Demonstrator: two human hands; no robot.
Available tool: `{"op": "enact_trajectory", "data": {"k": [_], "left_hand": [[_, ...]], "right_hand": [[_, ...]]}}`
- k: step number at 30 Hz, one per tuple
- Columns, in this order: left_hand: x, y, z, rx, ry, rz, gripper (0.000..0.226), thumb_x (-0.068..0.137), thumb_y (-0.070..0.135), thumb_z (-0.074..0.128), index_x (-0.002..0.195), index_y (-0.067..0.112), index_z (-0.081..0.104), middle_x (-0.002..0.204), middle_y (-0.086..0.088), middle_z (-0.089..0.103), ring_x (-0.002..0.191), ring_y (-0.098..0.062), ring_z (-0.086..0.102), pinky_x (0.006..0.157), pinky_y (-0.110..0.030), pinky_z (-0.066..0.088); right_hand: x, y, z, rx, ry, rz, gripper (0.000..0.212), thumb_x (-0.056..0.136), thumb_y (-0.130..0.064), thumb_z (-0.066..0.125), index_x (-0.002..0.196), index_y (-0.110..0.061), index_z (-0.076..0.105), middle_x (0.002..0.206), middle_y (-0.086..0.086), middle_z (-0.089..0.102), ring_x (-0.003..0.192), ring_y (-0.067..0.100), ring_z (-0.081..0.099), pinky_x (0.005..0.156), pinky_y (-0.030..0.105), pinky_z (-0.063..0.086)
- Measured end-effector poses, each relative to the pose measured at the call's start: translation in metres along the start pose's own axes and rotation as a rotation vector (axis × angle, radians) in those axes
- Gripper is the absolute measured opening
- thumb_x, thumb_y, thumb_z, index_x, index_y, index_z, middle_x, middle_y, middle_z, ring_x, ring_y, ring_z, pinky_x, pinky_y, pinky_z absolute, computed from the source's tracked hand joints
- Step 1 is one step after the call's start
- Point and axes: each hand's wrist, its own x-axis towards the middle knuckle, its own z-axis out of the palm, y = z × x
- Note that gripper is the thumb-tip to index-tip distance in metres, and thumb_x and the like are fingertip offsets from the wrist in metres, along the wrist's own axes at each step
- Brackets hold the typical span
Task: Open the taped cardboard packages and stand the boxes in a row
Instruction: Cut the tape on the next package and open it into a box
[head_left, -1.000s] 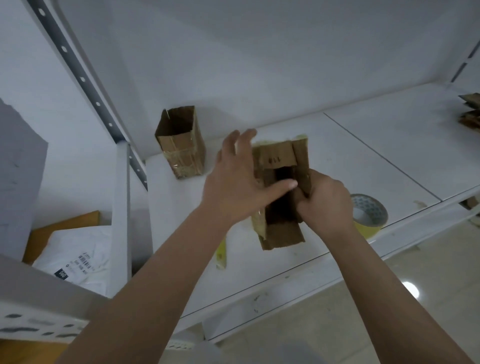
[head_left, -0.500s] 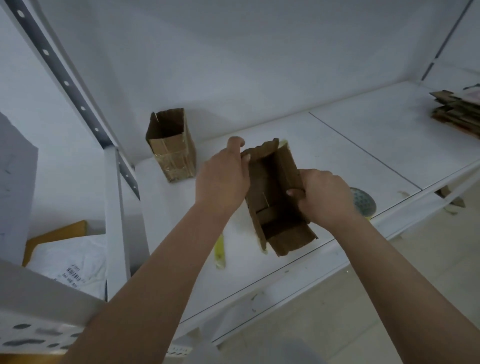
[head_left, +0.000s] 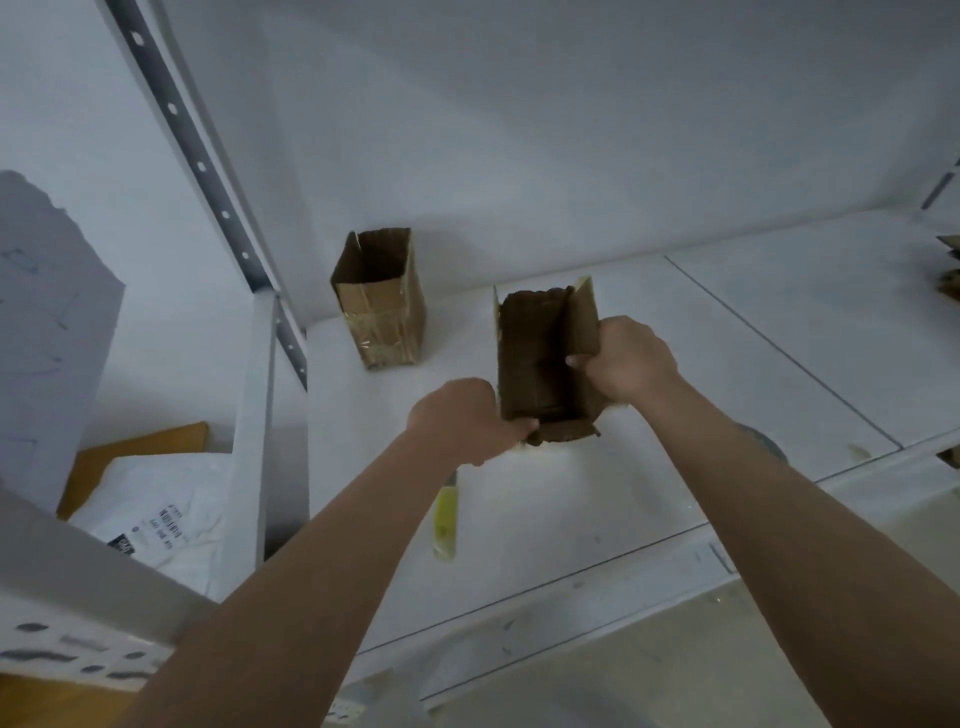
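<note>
On the white metal shelf (head_left: 649, 467), an opened brown cardboard box (head_left: 545, 358) is held between two bare hands, its open mouth turned up towards the camera so the dark inside shows. The left hand (head_left: 462, 421) grips the box at its near lower-left corner, fingers curled around the edge by the near flap. The right hand (head_left: 628, 358) holds the right wall, thumb hooked over the rim into the opening and the other fingers wrapped outside. Gripping opposite sides like this probably serves to spread the walls square and keep the box steady while it is set down; whether its base already touches the shelf cannot be told. The box thus lies directly between the hands, the left at its near corner, the right partway along its right side.

A second brown cardboard box with shiny tape on its front (head_left: 379, 301) stands upright and open near the back of the shelf, to the left of the held one and apart from it; it likely marks the start of the row, so the held box seems meant to stand beside it. A yellow utility knife (head_left: 445, 514) lies on the shelf near the front edge, partly under the left forearm, touched by neither hand. At the far right edge, a stack of flattened brown cardboard (head_left: 949, 265) is only partly in view.
</note>
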Motion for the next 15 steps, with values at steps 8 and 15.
{"op": "enact_trajectory", "data": {"k": [8,15], "left_hand": [[0.054,-0.004,-0.015,-0.083,0.26,-0.099,0.015,0.096,0.026,0.056,0.09,0.015,0.064,0.076,0.002,0.07,0.07,-0.013,0.07,0.073,-0.035,0.06],[0.081,-0.012,-0.04,0.065,0.41,-0.149,0.029,0.099,0.04,0.049,0.088,0.018,0.063,0.08,0.001,0.065,0.068,-0.014,0.062,0.06,-0.029,0.054]], "right_hand": [[0.047,0.002,-0.002,0.215,-0.197,-0.116,0.037,0.092,-0.042,0.062,0.092,-0.004,0.065,0.08,0.008,0.071,0.072,0.022,0.07,0.076,0.036,0.057],[0.086,-0.034,0.011,0.201,-0.144,-0.185,0.014,0.089,-0.006,0.058,0.08,0.0,0.067,0.072,0.013,0.071,0.063,0.023,0.071,0.073,0.041,0.061]]}}
